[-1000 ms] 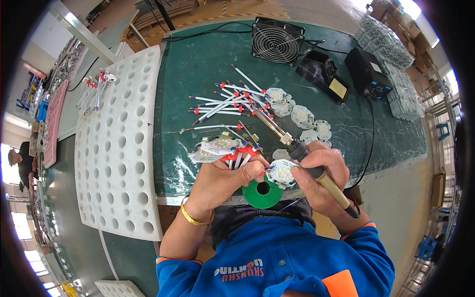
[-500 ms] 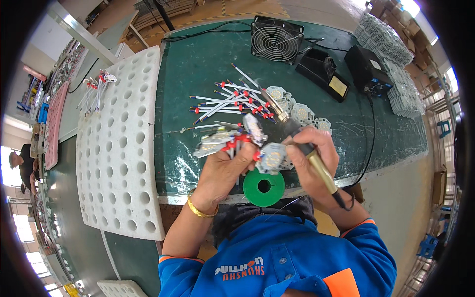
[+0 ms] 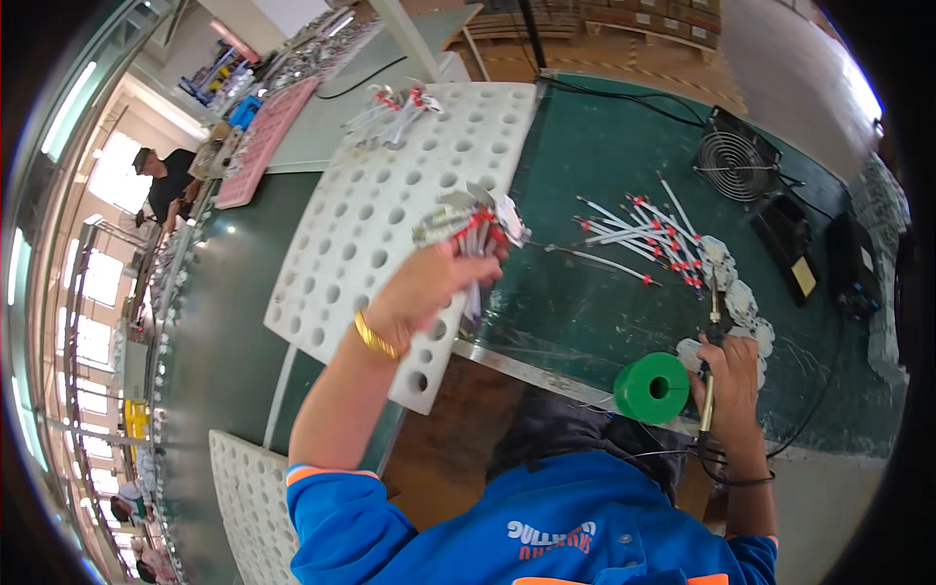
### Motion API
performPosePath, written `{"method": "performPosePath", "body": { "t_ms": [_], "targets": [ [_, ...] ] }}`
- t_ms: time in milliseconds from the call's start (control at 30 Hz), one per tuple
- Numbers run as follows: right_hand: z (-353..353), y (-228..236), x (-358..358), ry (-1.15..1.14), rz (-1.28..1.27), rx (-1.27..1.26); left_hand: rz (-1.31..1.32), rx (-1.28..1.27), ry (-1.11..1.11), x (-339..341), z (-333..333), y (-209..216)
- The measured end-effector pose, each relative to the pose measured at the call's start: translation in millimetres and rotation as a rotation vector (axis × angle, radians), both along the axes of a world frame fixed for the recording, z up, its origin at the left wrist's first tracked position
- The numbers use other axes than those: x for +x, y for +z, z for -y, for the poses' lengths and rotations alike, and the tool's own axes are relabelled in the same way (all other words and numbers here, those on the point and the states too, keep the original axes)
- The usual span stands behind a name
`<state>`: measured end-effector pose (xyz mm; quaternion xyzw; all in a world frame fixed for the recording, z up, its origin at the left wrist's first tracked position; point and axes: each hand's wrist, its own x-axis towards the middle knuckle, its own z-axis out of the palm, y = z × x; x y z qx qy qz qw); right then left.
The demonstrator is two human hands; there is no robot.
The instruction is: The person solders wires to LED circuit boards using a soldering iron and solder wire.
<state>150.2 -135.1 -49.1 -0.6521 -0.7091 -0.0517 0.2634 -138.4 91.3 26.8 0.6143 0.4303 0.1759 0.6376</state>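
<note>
My left hand (image 3: 424, 288) is closed around a bunch of wired LED boards (image 3: 507, 216), whose white wires and red connectors stick out between the fingers. It hangs over the right edge of a white foam board with round holes (image 3: 341, 244). My right hand (image 3: 733, 390) grips a soldering iron (image 3: 709, 398) with a gold and black handle, its tip pointing away from me beside a row of LED boards (image 3: 741, 302). Another board (image 3: 688, 353) lies by my right fingers. A green solder spool (image 3: 632, 388) stands at the table's front edge, left of that hand.
Loose white wires with red connectors (image 3: 639, 237) are heaped on the green table. A fan (image 3: 733, 164), an iron stand (image 3: 783, 249) and a black soldering station (image 3: 854, 263) sit farther right. More wired boards (image 3: 395, 115) rest on the foam board's far end. A person (image 3: 171, 185) is far left.
My left hand has carried the bunch leftward, away from the iron and over the foam board. The view has turned left. My right hand still holds the iron, now lower beside the boards.
</note>
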Motion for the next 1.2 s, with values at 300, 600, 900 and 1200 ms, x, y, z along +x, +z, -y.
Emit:
{"method": "performPosePath", "body": {
  "t_ms": [300,600,900,1200],
  "targets": [
    [-8.6,-4.1,3.6,0.024,-0.026,0.107,-0.193,0.145,0.200,-19.9,-151.7,19.1],
    [-8.8,2.3,3.1,0.095,-0.108,0.108,-0.445,0.695,0.144,7.1,-284.4,-28.7],
    [-13.9,2.6,6.9,0.072,-0.138,0.128,-0.882,1.133,0.662,36.0,-255.0,-56.5],
    [-4.5,-21.2,12.3,0.080,-0.238,0.211,-1.109,1.030,0.587,27.6,-197.5,-43.4]
  ]
}}
